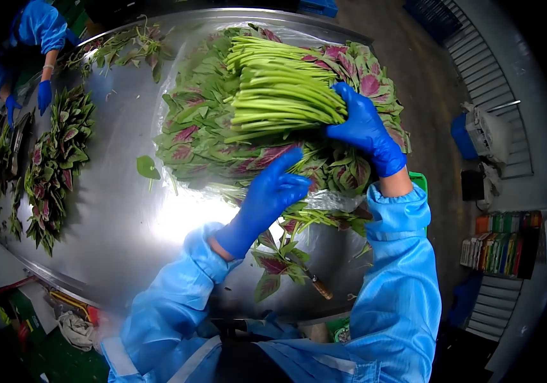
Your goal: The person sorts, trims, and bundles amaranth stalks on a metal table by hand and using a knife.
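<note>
A thick bunch of green stems lies across the top of a wide pile of red-and-green leaves on clear plastic. My right hand, in a blue glove, is closed round the leafy end of this bunch at its right side. Below the bunch, my left hand, also gloved, is held with its fingers apart over the pile's lower edge and holds nothing. Near the front edge of the metal table are some loose leafy stems, with a wooden handle beside them.
At the upper left another person's gloved hands are near leafy bunches. More loose stems lie at the table's far edge. A single leaf is left of the pile. Coloured binders or boxes stand at the right.
</note>
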`<state>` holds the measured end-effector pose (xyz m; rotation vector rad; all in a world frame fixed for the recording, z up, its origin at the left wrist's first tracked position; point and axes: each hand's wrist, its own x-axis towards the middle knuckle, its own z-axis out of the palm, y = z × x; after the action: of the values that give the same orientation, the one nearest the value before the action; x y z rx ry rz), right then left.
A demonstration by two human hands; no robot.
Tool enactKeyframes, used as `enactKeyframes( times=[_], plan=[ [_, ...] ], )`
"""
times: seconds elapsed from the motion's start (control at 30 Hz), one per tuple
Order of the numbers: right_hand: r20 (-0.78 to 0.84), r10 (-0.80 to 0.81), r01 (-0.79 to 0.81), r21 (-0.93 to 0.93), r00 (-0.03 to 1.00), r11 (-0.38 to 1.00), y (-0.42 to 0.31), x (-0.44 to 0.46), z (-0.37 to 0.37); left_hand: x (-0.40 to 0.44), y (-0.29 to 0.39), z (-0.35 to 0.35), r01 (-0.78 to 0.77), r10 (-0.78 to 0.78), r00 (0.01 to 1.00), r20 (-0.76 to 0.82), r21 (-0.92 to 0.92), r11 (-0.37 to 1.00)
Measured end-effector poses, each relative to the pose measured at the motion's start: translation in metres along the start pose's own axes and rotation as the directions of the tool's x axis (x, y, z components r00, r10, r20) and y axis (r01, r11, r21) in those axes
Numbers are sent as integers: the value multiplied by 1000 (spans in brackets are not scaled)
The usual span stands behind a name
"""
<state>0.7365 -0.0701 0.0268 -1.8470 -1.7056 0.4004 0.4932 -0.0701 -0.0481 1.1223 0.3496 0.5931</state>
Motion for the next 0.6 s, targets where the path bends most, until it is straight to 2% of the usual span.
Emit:
enactKeyframes(
  times=[0.03,0.1,0.13,0.17,0.23,0.27,0.3,0.33,0.37,0.47,0.53,0.57,0.6],
  plan=[
    [-14,-5,5,46,1000,999,-3,-2,-4,9,3,5,66,-64,998,17,-266,962],
    [-40,-50,55,123,998,991,2,-4,-5,29,4,10,86,-72,996,50,-414,906],
    [-11,-41,42,95,999,995,3,-4,-5,39,4,12,96,-72,995,68,-484,870],
    [15,-30,29,67,999,997,4,-5,-4,48,3,15,78,-93,996,-4,-526,847],
    [77,-10,10,1,997,1000,0,-6,-2,57,-3,7,206,-241,971,-13,-471,857],
    [50,-101,103,-43,994,994,-4,-6,0,60,-6,5,274,-314,949,-20,-441,855],
    [28,-188,190,-89,982,978,-8,-7,4,61,-11,3,205,-233,971,-58,-304,930],
    [12,-272,272,-136,962,953,-11,-8,9,62,-8,5,186,-214,973,-83,-265,946],
    [-72,-363,347,-172,929,922,-12,-6,15,62,-6,6,162,-190,976,-109,-225,961],
    [-33,-204,192,-213,978,958,-7,-9,15,61,2,14,92,-104,984,-142,-90,992],
    [-169,-238,212,-159,956,964,1,-12,13,56,5,19,25,-14,984,-176,61,998],
    [-235,-247,217,-147,940,965,7,-16,7,54,-9,10,-113,164,975,-149,302,947],
    [-298,-251,221,-131,921,966,10,-21,4,52,-14,2,-228,343,935,-89,590,774]
  ],
)
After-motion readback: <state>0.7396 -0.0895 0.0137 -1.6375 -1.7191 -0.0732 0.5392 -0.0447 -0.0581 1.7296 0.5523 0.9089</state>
